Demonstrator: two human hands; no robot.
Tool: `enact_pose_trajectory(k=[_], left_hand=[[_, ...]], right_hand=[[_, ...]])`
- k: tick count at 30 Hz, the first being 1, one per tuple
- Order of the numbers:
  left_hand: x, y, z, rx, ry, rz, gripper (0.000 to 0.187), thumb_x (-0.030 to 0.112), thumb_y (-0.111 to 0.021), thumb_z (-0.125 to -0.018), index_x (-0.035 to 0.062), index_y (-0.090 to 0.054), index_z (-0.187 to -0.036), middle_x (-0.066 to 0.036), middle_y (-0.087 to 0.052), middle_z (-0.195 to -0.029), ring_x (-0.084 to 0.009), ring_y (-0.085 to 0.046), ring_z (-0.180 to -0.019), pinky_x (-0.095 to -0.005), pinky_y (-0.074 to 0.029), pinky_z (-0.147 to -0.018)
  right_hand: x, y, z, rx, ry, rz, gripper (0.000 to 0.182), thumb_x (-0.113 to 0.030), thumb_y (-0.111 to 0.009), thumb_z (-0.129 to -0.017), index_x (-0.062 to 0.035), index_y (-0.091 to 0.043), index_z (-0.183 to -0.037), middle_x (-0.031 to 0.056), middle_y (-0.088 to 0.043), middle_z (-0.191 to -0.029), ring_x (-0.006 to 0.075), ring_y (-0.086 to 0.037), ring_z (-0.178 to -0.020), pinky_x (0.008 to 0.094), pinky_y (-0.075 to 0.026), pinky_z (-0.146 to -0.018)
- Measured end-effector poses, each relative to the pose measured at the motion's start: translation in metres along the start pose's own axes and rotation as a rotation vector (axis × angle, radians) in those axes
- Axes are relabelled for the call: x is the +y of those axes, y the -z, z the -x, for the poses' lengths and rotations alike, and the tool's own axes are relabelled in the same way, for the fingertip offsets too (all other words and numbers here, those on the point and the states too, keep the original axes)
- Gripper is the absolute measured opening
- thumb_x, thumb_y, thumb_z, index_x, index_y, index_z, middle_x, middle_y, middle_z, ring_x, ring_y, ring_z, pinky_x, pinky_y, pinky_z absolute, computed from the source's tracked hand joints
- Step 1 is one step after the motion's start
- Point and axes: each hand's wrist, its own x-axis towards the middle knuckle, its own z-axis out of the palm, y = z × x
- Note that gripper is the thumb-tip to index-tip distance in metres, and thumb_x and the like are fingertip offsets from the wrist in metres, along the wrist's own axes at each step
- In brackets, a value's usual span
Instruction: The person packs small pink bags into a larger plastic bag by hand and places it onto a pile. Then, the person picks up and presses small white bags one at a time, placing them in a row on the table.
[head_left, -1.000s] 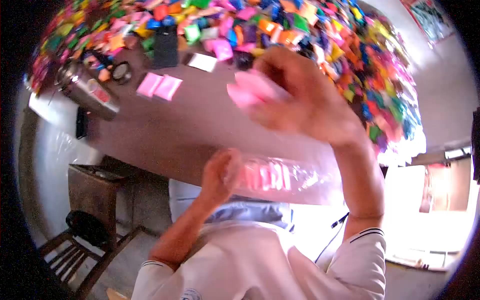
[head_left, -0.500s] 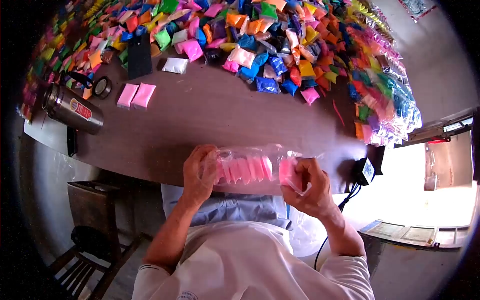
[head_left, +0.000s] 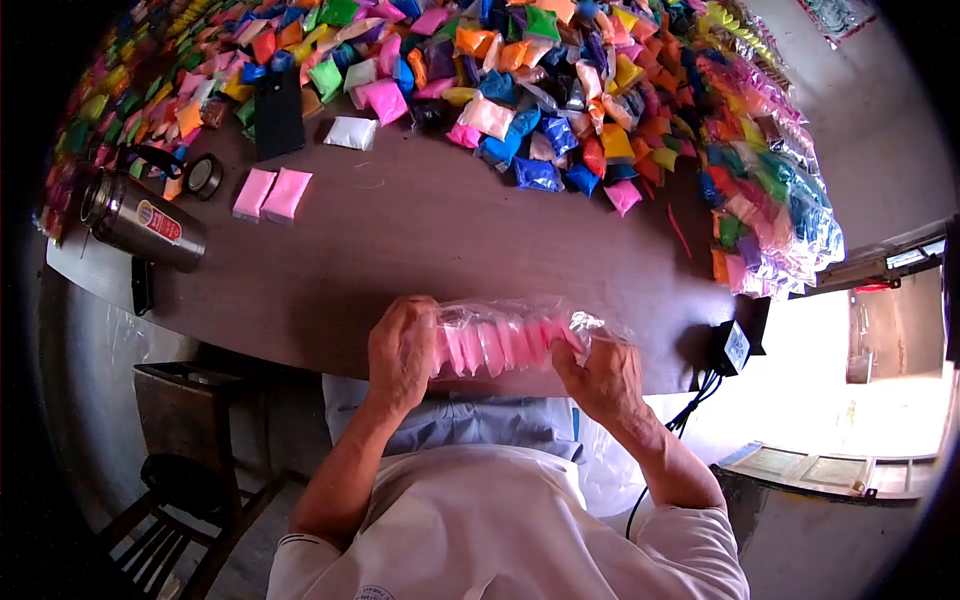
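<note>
Just above the table's front edge, a long clear plastic bag (head_left: 490, 312) lies sideways between my hands. Inside it, several pink packets (head_left: 500, 347) stand in a row, pressed face to face. My left hand (head_left: 402, 348) is closed around the bag's left end. At the right end, my right hand (head_left: 600, 375) is closed on the bag, its thumb pushed in against the last pink packet; some of its fingers are hidden behind the plastic. Two more pink packets (head_left: 272, 194) lie side by side on the table at the left.
A large heap of coloured packets (head_left: 560, 90) covers the table's far side. A steel flask (head_left: 150, 222) lies at the left near its lid (head_left: 203, 176). A black flat object (head_left: 278, 115) and a white packet (head_left: 350, 132) are farther back. A black box with cables (head_left: 730, 347) sits at the right edge.
My right hand has moved left, and the pink packet it held at the bag's mouth now sits inside against the row. My left hand has stayed at the other end.
</note>
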Motion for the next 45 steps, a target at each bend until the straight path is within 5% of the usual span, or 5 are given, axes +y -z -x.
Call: enact_pose_trajectory(k=[17,26,29,31,45], left_hand=[[0.004,0.001,-0.001,-0.003,0.006,-0.012,0.028,0.026,-0.053,-0.098,-0.001,-0.061,-0.097,-0.014,-0.063,-0.101,-0.0242,-0.063,-0.093,-0.0331,-0.05,-0.083],[-0.002,-0.003,0.003,-0.003,0.03,-0.008,0.024,0.023,-0.055,-0.098,0.001,-0.061,-0.104,-0.014,-0.063,-0.103,-0.0245,-0.062,-0.091,-0.0325,-0.05,-0.082],[-0.039,-0.002,0.009,0.076,-0.544,-0.66,0.021,0.021,-0.055,-0.096,0.0023,-0.062,-0.102,-0.016,-0.063,-0.101,-0.0329,-0.063,-0.09,-0.0373,-0.051,-0.079],[-0.007,-0.001,0.007,0.037,-0.047,-0.08,0.021,0.021,-0.055,-0.095,0.0018,-0.06,-0.101,-0.018,-0.062,-0.1,-0.0382,-0.061,-0.089,-0.0426,-0.051,-0.078],[0.0,-0.003,0.004,0.091,-0.124,-0.103,0.016,0.017,-0.056,-0.094,0.0013,-0.06,-0.096,-0.017,-0.061,-0.087,-0.0357,-0.061,-0.082,-0.0414,-0.049,-0.075]], right_hand=[[-0.003,0.014,-0.005,-0.019,0.157,0.007,0.018,-0.018,-0.059,-0.093,-0.0019,-0.064,-0.088,0.019,-0.063,-0.073,0.0382,-0.064,-0.065,0.0454,-0.05,-0.058],[-0.062,0.128,-0.009,0.141,0.261,-0.347,0.017,-0.011,-0.059,-0.097,0.0023,-0.069,-0.099,0.0089,-0.068,-0.071,0.01,-0.06,-0.052,0.025,-0.048,-0.049],[-0.095,0.125,-0.044,0.084,0.328,-0.22,0.013,-0.01,-0.063,-0.092,0.0005,-0.068,-0.097,0.011,-0.068,-0.077,0.0164,-0.063,-0.061,0.029,-0.05,-0.056],[-0.108,0.097,-0.079,0.117,0.536,-0.236,0.011,-0.006,-0.064,-0.087,0.0008,-0.067,-0.095,0.0136,-0.067,-0.077,0.0257,-0.066,-0.069,0.034,-0.052,-0.062],[-0.263,-0.104,-0.241,-0.235,0.867,0.127,0.034,-0.031,-0.076,-0.074,-0.003,-0.065,-0.089,0.0187,-0.067,-0.091,0.0379,-0.065,-0.087,0.047,-0.052,-0.075]])
